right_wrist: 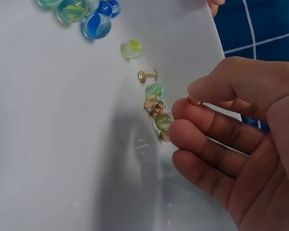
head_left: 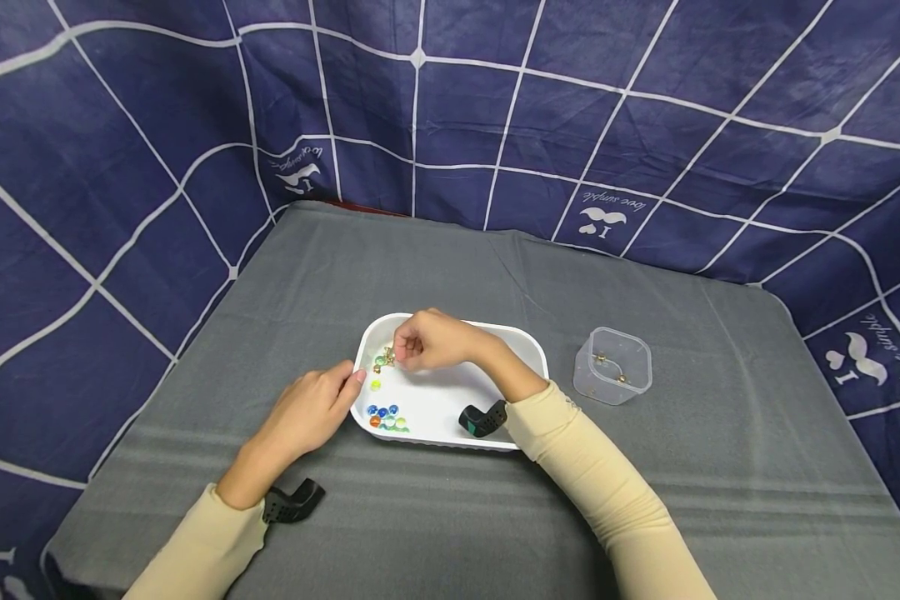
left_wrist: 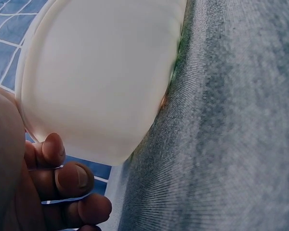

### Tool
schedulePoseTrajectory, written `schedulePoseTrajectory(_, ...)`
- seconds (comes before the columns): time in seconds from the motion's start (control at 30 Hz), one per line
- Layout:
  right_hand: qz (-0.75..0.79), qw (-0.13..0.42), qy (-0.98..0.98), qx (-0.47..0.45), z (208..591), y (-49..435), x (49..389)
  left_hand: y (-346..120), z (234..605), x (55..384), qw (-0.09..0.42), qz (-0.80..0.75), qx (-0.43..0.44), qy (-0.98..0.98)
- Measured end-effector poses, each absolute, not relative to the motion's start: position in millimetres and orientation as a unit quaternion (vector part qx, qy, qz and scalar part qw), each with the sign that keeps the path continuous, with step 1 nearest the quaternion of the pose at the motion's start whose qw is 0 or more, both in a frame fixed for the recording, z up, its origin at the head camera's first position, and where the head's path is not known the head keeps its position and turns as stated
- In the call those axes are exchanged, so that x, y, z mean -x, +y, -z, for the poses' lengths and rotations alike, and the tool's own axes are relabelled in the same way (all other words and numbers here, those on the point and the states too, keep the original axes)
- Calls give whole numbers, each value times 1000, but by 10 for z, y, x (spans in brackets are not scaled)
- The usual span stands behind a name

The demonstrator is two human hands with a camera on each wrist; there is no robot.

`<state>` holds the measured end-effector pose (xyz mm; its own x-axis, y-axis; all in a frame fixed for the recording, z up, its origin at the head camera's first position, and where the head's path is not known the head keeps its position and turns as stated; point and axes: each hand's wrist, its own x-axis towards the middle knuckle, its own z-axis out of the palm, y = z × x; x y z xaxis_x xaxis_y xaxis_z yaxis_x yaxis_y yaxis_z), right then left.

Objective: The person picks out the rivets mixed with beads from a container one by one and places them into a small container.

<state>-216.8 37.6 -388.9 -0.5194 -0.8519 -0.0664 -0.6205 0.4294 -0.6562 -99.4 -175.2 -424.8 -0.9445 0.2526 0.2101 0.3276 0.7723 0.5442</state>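
A shallow white tray [head_left: 446, 404] lies on the grey cloth. At its left end my left hand [head_left: 311, 408] grips the rim, thumb over the edge; in the left wrist view the other fingers [left_wrist: 74, 180] curl beside the outer wall. My right hand [head_left: 438, 340] is over the tray's far left part, pinching a small gold stud [right_wrist: 194, 101] between thumb and index finger, mostly hidden by them. Just below those fingertips several gold studs [right_wrist: 156, 107] and green marbles [right_wrist: 156, 90] cluster along the wall. One gold stud with a short post [right_wrist: 148, 76] lies apart, near a yellow marble [right_wrist: 133, 49].
Blue marbles [head_left: 382, 412], an orange marble [head_left: 375, 422] and greenish ones gather in the tray's near left corner. Right of the tray stands a clear plastic box [head_left: 583, 379] with a few gold studs [head_left: 621, 378] inside. Blue patterned curtain [head_left: 465, 108] hangs behind the table.
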Motion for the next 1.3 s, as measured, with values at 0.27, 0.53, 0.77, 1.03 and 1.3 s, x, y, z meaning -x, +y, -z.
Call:
schedulePoseTrajectory(0.27,291,199,820,451,3886,390,2169,-1748,4246,999,67,297,159,-939)
schedulePoseTrajectory(0.53,295,202,828,431,3862,390,2168,-1738,4240,997,65,298,160,-939)
schedulePoseTrajectory(0.77,305,187,831,425,3803,408,2157,-1737,4248,998,66,297,160,-939)
schedulePoseTrajectory(1.03,302,177,829,437,3724,446,2163,-1739,4250,1003,62,299,158,-939)
schedulePoseTrajectory(1.3,302,159,830,440,3667,479,2159,-1742,4246,1000,60,298,159,-939)
